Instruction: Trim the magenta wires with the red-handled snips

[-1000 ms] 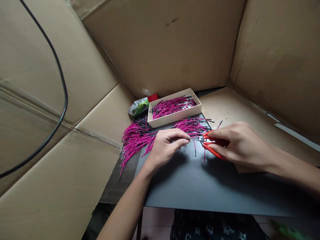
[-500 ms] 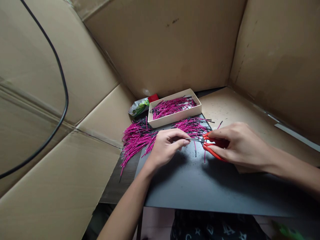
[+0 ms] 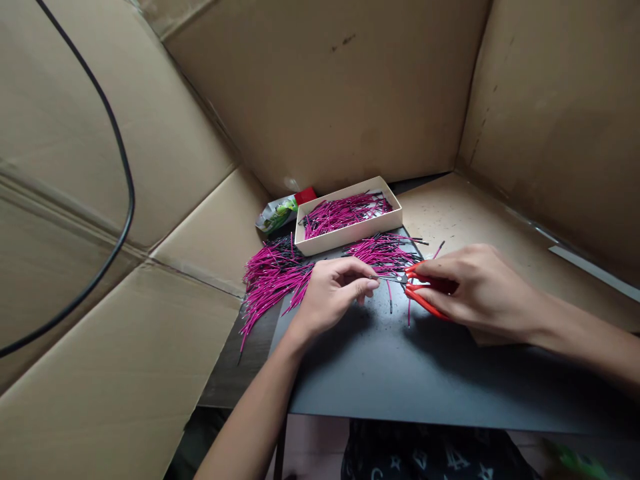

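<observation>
My right hand (image 3: 475,290) is wrapped round the red handles of long-nosed pliers (image 3: 425,288), whose thin jaws point left. Thumb and forefinger of my left hand (image 3: 340,287) are pinched together just off the jaw tips. A tiny dark end shows between those fingertips; the rest of it is hidden. Short magenta wires with black ends lie behind my hands in one pile (image 3: 383,252), and a larger pile (image 3: 275,273) spreads to the left. A single magenta wire (image 3: 391,298) lies below the pliers' jaws.
A shallow cream box (image 3: 350,237) holds many more magenta wires. Beside it lies a crumpled green-and-red packet (image 3: 280,212). Cardboard walls (image 3: 320,100) surround the dark grey work surface (image 3: 360,387), which carries small dark specks. A black cable (image 3: 117,140) hangs at the left.
The pliers' jaw tips have drawn slightly away from my left fingertips, where a small dark end now shows. Both hands otherwise stay nearly in place.
</observation>
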Available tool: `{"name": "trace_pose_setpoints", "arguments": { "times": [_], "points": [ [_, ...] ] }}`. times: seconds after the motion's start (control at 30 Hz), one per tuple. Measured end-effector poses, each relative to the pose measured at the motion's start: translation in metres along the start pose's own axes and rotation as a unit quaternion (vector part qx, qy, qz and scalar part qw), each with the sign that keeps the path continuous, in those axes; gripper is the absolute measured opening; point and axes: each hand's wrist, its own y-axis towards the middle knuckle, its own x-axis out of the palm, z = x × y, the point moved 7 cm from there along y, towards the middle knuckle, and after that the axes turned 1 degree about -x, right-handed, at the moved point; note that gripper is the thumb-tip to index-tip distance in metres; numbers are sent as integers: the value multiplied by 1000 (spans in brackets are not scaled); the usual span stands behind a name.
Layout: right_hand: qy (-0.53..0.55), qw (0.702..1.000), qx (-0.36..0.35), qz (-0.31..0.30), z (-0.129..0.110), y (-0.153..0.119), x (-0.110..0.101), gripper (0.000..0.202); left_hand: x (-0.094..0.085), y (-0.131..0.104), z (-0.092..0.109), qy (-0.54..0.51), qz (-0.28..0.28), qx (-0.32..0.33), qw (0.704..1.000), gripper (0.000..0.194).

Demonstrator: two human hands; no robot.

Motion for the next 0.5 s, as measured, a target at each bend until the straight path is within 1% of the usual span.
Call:
{"name": "trace_pose_setpoints", "arguments": {
  "times": [0.5],
  "points": [
    [4, 1000, 8, 9, 1, -1, 0, 28, 1, 0, -3, -20, 0, -17, 1000, 8]
  ]
}}
